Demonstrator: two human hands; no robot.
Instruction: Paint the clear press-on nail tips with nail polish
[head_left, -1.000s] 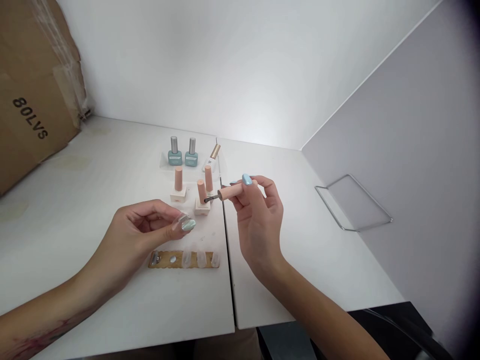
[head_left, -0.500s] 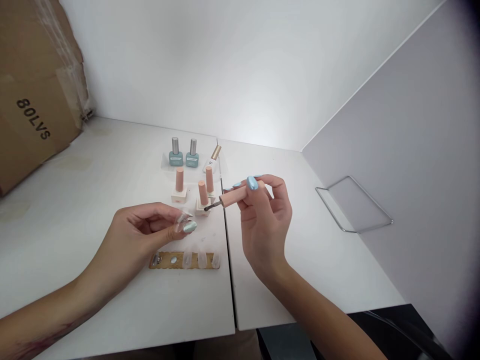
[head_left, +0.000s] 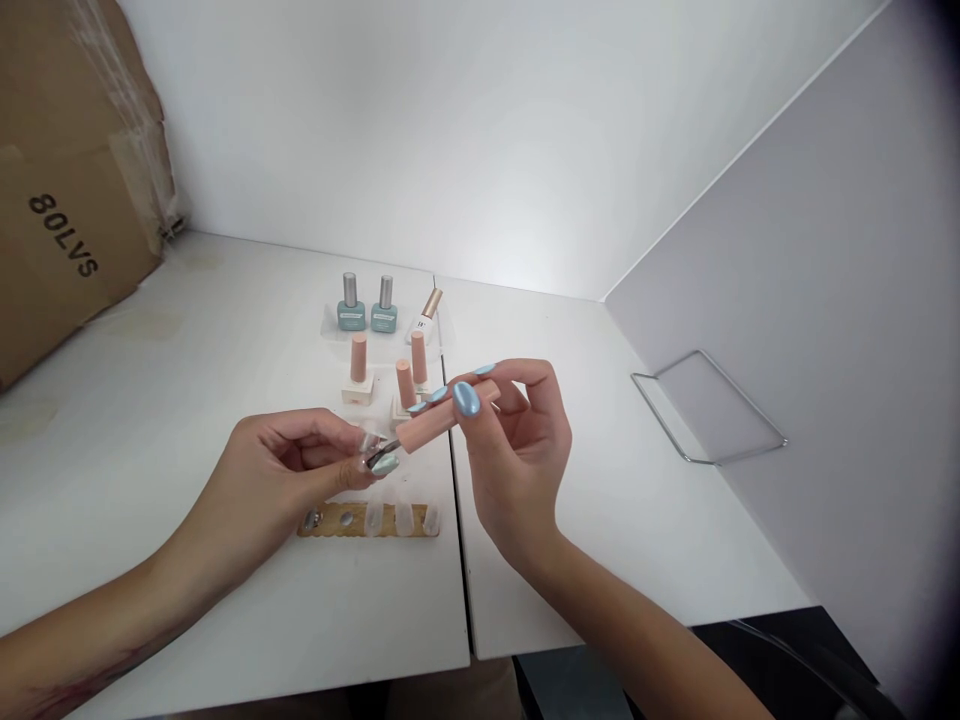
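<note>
Between thumb and fingertips, my left hand (head_left: 300, 460) pinches a clear false nail (head_left: 369, 441). My right hand (head_left: 517, 450) grips the pink cap of a nail polish brush (head_left: 429, 426), its dark bristles pointing left onto or right beside the false nail; I cannot tell whether they touch. Below my left hand lies a wooden nail display strip (head_left: 346, 533) bearing several clear false nails (head_left: 404, 518) and a bare round silver spot. Behind the hands stand pink-capped polish bottles (head_left: 358, 372), one partly covered by my right fingers.
Two teal polish bottles (head_left: 384, 317) and a tilted white bottle with a gold cap (head_left: 426, 316) stand farther back on a clear tray. A cardboard box (head_left: 67, 190) fills the left rear. A wire frame (head_left: 701, 462) is by the right wall, and a seam (head_left: 459, 545) splits the tabletop.
My right hand has moved left and slightly down, bringing the brush tip from open air to the false nail. My left hand has stayed nearly still, keeping its pinch.
</note>
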